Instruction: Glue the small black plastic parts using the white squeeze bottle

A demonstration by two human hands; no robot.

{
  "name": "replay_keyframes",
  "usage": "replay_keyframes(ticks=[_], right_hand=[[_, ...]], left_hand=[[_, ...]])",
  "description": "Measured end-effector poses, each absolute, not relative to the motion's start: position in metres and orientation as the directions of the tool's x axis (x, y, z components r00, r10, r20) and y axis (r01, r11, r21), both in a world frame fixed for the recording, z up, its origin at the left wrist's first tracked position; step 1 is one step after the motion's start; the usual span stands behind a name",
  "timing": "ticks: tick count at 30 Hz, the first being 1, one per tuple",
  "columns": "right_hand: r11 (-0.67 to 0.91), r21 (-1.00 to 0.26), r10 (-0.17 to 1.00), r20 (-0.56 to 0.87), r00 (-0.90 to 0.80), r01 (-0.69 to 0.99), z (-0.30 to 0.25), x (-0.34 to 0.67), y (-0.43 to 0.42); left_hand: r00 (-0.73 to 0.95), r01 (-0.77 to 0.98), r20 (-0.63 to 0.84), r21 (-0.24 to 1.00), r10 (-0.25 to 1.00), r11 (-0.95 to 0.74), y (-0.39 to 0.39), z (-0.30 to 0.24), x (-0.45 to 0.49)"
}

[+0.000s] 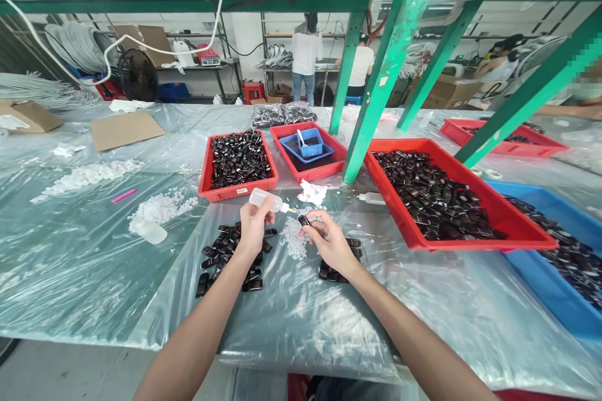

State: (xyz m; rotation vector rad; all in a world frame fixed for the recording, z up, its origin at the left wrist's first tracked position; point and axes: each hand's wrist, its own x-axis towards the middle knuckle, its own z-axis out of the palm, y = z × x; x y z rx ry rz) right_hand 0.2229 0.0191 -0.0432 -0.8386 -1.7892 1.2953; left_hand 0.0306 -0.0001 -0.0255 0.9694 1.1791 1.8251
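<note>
My left hand point(254, 223) is closed round a translucent squeeze bottle point(259, 198), which lies tilted with its thin nozzle pointing right. Between the fingertips of my right hand point(329, 239) is a small glossy black plastic part point(304, 220), just right of the nozzle tip and apart from it. A loose pile of similar black parts point(224, 250) lies under and beside my left wrist. More black parts point(335, 272) sit in a neater group below my right hand. Small clear-white pieces point(295, 239) are scattered on the plastic sheet between my hands.
Red trays of black parts point(203, 185) point(423, 243) stand behind and to the right. Another red tray point(308, 175) holds blue containers. A blue tray point(555, 307) is far right. Green posts point(376, 94) rise behind. A pink pen-like tool point(124, 195) lies left. People stand in the background.
</note>
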Motion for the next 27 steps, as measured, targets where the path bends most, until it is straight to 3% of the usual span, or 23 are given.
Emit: replay_keyframes(ticks=[27], right_hand=[[0.378, -0.917, 0.806, 0.26, -0.532, 0.125, -0.0402, 0.2272, 0.0189]], left_hand=[[-0.332, -0.076, 0.196, 0.969, 0.923, -0.234, -0.0015, -0.0243, 0.0262]])
